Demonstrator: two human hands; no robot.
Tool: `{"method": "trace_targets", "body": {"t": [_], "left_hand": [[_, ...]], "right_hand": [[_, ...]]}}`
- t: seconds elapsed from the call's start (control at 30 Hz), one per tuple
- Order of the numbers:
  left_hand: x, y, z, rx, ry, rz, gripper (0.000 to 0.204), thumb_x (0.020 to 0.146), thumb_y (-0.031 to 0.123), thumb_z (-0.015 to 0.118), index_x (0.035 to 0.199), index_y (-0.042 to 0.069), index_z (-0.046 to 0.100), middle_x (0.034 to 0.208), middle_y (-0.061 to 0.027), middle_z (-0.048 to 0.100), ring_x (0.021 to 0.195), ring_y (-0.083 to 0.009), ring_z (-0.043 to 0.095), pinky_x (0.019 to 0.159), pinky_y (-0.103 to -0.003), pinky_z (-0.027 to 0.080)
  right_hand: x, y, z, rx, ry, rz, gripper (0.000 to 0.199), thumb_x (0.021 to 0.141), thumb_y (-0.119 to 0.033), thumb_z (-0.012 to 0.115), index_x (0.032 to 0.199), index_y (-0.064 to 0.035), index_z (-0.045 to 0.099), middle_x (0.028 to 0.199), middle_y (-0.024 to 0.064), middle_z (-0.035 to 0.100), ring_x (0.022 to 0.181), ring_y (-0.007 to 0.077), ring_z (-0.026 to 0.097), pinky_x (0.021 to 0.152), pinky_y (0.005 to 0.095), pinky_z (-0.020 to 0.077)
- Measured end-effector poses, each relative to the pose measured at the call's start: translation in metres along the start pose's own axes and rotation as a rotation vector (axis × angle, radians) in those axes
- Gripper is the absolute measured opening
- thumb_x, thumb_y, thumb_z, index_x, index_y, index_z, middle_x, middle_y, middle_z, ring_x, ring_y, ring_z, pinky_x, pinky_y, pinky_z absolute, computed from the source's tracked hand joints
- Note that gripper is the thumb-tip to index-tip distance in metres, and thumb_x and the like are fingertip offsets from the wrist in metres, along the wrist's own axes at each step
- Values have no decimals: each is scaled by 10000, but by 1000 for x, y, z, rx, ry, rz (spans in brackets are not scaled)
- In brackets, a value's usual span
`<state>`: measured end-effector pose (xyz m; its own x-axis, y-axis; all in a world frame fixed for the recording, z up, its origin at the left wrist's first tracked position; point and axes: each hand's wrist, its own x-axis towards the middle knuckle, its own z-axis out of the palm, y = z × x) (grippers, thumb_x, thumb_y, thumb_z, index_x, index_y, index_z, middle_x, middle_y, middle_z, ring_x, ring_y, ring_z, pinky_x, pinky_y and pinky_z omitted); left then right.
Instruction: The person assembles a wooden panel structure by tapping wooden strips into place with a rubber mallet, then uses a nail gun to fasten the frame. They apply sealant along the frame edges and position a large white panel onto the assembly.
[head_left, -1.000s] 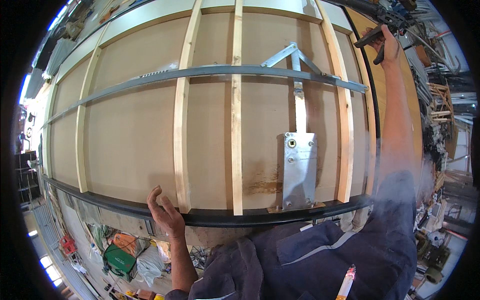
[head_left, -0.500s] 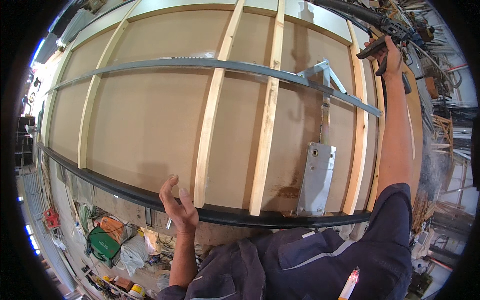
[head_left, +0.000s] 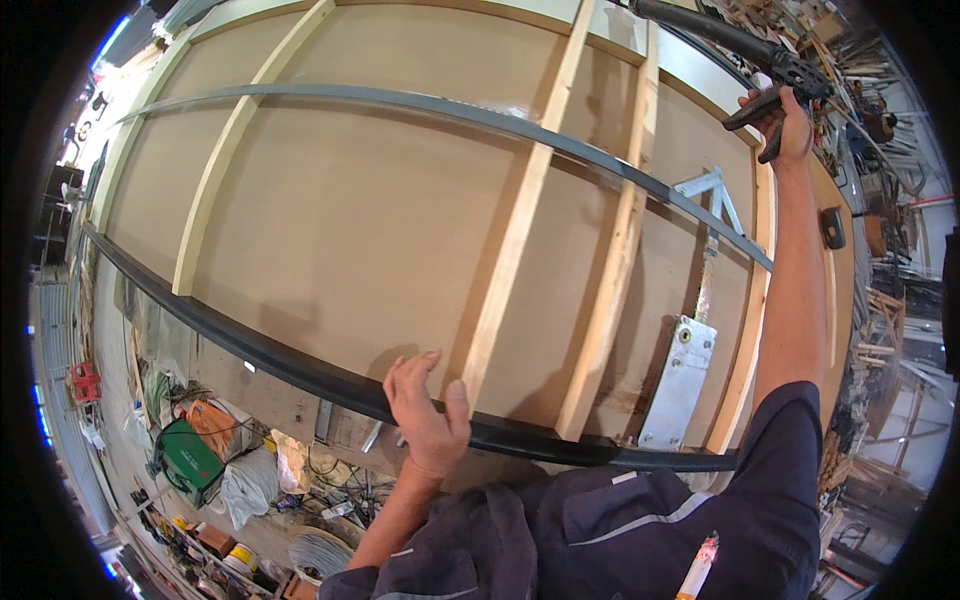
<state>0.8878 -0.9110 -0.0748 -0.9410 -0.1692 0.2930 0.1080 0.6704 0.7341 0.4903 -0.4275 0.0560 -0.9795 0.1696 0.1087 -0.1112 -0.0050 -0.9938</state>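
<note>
And here's the big one: the framed panel [head_left: 330,200] fills the middle of your view, its beige board facing up at you. Along its near edge runs the black rail [head_left: 320,385], bending with the lens from far left to just in front of your chest. Across the board sweeps the grey metal strip [head_left: 400,97], lying over the pale wooden slats [head_left: 610,300], and those slats run down toward the rail. Your dark overalls [head_left: 525,540] take up the bottom, close against the panel's near side. Over on the right, near the rail, sits the silver metal plate [head_left: 680,385], with a narrow arm rising from it to the angled bracket [head_left: 715,190] at the strip. Down left on the floor, there's the green case [head_left: 190,455] among bags and cables.

Now the black tool [head_left: 755,108] — up at the top right, beyond the strip's right end, and your right hand [head_left: 793,128] is wrapped round its grip. Your left hand [head_left: 428,415] is well apart from it, empty, fingers spread and loosely curled over the rail by the foot of a slat — whether it touches, I can't tell. Smallest of all, a lit cigarette [head_left: 697,570] pokes up at the lower edge, its tip glowing red.
</note>
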Motion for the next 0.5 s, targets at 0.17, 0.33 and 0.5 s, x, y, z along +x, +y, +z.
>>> {"method": "trace_targets", "body": {"t": [0.17, 0.33, 0.5], "left_hand": [[4, -5, -8, -90, -40, 34, 439, 816, 85, 668, 1228, -13, 554, 1151, -178, 627, 1083, -370, 601, 1117, -544, 342], [9, -13, -16, -225, -192, 6, 420, 833, 218, 709, 1196, 41, 595, 1162, -146, 668, 1101, -340, 624, 1107, -532, 362], [24, -48, -44, -439, -149, 87, 395, 800, 61, 742, 1172, 48, 610, 1136, -138, 675, 1095, -342, 625, 1077, -556, 412]], "right_hand": [[11, 8, 65, 17, 67, 34, 412, 1095, -355, 449, 1182, 35, 552, 1102, 238, 684, 1023, 399, 709, 932, 513, 589], [20, 13, 144, 9, 81, 41, 414, 1104, -354, 430, 1176, 36, 549, 1092, 231, 676, 1006, 373, 711, 947, 498, 584], [40, 15, 211, 9, -1, 17, 389, 1090, -335, 465, 1152, 37, 561, 1011, 204, 682, 952, 368, 719, 918, 482, 585]]}}
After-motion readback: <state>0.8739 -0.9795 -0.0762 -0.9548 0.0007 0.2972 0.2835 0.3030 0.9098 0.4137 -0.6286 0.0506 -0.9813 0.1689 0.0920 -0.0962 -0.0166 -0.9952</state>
